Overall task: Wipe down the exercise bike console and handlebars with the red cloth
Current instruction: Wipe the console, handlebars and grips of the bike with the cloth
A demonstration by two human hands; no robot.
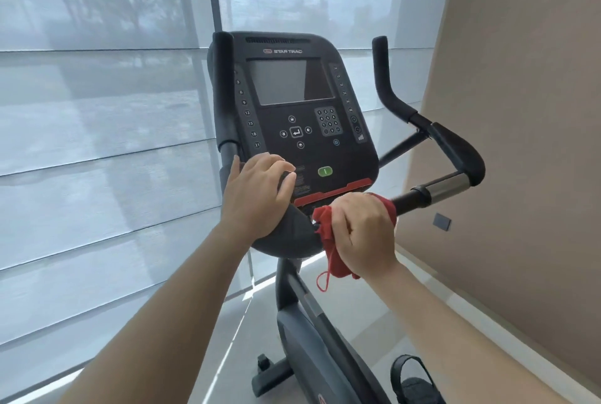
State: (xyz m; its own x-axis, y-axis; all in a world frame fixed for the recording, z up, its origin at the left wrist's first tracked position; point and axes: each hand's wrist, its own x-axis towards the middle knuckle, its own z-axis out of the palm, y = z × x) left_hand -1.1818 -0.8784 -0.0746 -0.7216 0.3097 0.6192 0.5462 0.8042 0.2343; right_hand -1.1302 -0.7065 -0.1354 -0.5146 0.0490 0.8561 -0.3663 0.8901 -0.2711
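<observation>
I see my left hand (260, 198) clamped on the handlebars (455, 149) at their near-left section. Its fingers curl over the top of the black bar and its thumb hooks round the far side. Just past its knuckles is the lower left corner of the console (292, 94), whose dark screen and keypad rise above that hand.

My right hand (361, 234) is closed tight around the red cloth (325, 221), and the cloth wraps the bar beneath the palm. A bunched fold sticks out on the thumb side, between my two hands. A loose tail with a frayed thread hangs below the wrist. A little red also shows at the outer edge of the fist, where the bare black bar runs on up and away to the chrome sleeve (447, 187) and the padded bend beyond it.

Directly above the right hand's knuckles are the console's red strip (331, 193) and then the green button (324, 171).

Below both hands the bike's column (292, 289) drops to the floor (374, 306), and a strapped pedal (411, 381) lies under my right forearm. A window blind (97, 143) fills the space beyond my left hand, and a beige wall (520, 143) stands off to the right.
</observation>
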